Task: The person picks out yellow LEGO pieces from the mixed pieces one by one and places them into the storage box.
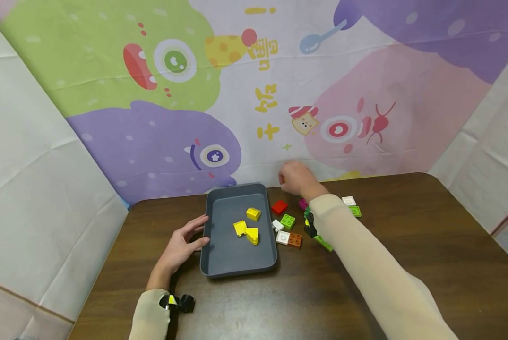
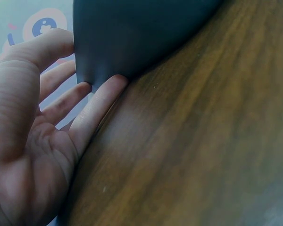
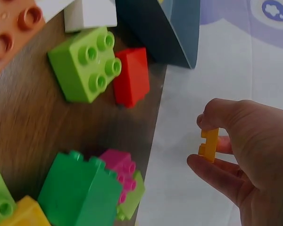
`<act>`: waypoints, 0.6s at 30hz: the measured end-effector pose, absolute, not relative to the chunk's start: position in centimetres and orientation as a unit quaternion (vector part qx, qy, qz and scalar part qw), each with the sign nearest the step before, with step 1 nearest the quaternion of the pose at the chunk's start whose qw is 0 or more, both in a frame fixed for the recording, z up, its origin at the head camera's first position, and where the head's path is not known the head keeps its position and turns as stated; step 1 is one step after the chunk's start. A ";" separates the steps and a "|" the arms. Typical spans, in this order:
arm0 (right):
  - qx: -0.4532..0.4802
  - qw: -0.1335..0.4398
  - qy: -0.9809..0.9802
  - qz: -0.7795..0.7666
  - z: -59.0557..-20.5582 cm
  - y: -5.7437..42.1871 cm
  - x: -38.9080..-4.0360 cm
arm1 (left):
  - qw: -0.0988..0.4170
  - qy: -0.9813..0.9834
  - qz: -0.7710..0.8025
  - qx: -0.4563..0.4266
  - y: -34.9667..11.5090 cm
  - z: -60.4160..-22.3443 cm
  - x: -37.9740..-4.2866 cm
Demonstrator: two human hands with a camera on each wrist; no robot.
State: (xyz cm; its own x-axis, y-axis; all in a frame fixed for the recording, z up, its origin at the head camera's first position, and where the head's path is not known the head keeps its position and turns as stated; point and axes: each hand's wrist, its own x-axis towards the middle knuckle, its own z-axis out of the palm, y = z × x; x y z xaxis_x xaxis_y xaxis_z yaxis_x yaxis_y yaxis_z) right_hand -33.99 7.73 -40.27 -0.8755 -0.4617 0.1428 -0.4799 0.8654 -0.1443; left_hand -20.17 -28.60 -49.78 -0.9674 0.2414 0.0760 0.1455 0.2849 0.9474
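Note:
My left hand point(image 1: 179, 249) is at the left side of a dark grey tray point(image 1: 221, 259); its fairly straight fingers touch the outer wall in the left wrist view. Inside the tray lie three yellow toy bricks point(image 1: 253, 214). Beyond the loose bricks, near the table's back edge, my right hand point(image 1: 297, 179) is raised. Between thumb and fingertips it pinches a small yellow toy brick point(image 3: 210, 145), seen in the right wrist view and hidden in the head view.
Right of the tray lie a red brick point(image 1: 279, 207), a light green brick point(image 1: 288, 221), white pieces point(image 1: 282, 237) and a brown brick point(image 1: 295, 240). A dark green brick point(image 3: 80, 188) and a magenta brick point(image 3: 119, 165) sit under the right forearm. A printed cloth point(image 1: 254, 141) hangs behind the table.

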 end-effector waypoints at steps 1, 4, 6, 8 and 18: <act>0.246 0.051 -0.964 0.089 -40.3 7.5 -33.9 | 0.041 0.801 0.585 0.120 -28.6 -49.8 -20.2; 0.254 0.058 -0.961 0.088 -40.3 6.8 -33.8 | 0.041 0.802 0.584 0.120 -28.6 -49.8 -20.2; 0.259 0.058 -0.960 0.088 -40.3 6.3 -33.7 | 0.041 0.802 0.584 0.118 -28.6 -49.8 -20.3; 0.263 0.058 -0.959 0.086 -40.4 5.8 -33.6 | 0.042 0.801 0.586 0.118 -28.6 -49.8 -20.2; 0.279 0.038 -0.956 0.079 -40.8 3.2 -32.7 | 0.044 0.800 0.586 0.119 -28.6 -49.8 -20.1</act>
State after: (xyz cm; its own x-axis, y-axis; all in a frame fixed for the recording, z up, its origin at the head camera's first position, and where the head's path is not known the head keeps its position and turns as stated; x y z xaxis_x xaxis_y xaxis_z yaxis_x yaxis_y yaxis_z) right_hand -32.67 3.23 -40.76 -0.8411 -0.5283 0.1158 -0.5401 0.8316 -0.1293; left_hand -20.13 -28.64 -49.82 -0.9677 0.2424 0.0691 0.1389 0.2842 0.9486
